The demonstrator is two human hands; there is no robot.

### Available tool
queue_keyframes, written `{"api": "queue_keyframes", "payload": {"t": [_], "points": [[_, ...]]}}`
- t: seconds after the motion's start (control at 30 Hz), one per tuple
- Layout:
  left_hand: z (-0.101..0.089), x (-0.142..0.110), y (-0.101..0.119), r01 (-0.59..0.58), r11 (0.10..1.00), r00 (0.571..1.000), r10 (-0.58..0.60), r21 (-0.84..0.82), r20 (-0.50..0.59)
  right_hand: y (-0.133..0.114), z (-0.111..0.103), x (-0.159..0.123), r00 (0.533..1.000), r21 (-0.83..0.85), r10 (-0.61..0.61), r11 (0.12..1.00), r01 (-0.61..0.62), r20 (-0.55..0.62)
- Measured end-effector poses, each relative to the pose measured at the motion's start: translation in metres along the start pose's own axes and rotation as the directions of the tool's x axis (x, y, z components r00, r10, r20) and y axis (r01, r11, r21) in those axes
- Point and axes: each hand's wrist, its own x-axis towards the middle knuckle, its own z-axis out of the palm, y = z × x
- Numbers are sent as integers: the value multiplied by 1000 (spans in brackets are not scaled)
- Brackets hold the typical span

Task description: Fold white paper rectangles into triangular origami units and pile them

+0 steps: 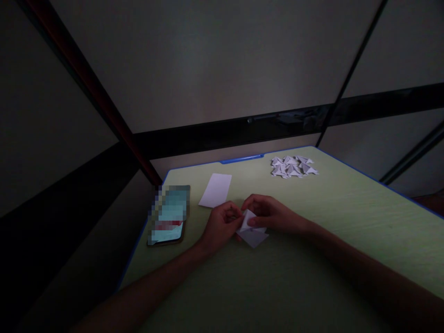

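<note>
A partly folded piece of white paper (255, 237) is held between my two hands above the near middle of the table. My left hand (224, 224) pinches its left edge between thumb and fingers. From the other side my right hand (270, 213) grips it, the thumb lying on a raised, pointed fold and the fingers behind. A flat pointed flap hangs toward me below the thumbs. The fingertips behind the paper are partly hidden.
Beyond my left hand lies a stack or sheet of white paper (215, 190). A lit phone (169, 215), partly pixelated, rests at the table's left edge. Several folded paper figures (293, 166) sit in rows at the back right. A blue strip (243, 159) marks the table's far edge, before a panelled wall.
</note>
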Motion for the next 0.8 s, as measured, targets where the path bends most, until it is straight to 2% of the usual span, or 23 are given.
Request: {"api": "queue_keyframes", "payload": {"t": [0.1,0.2,0.4,0.57,0.8], "points": [[-2,1,-1,-32,999,999,33,23,-1,-1,0,0,999,18,38,999,-38,-16],[-3,0,0,-67,997,998,68,24,-9,-1,1,0,996,29,38,999,-35,-83],[-1,-1,3,-42,997,999,44,69,-24,-1,3,2,979,39,33,999,-26,-201],[-1,1,-1,-59,996,996,64,72,-67,1,3,2,975,32,20,999,-13,-222],[-1,0,2,-53,999,998,53,2,-38,1,2,3,974,36,20,999,-12,-226]]}}
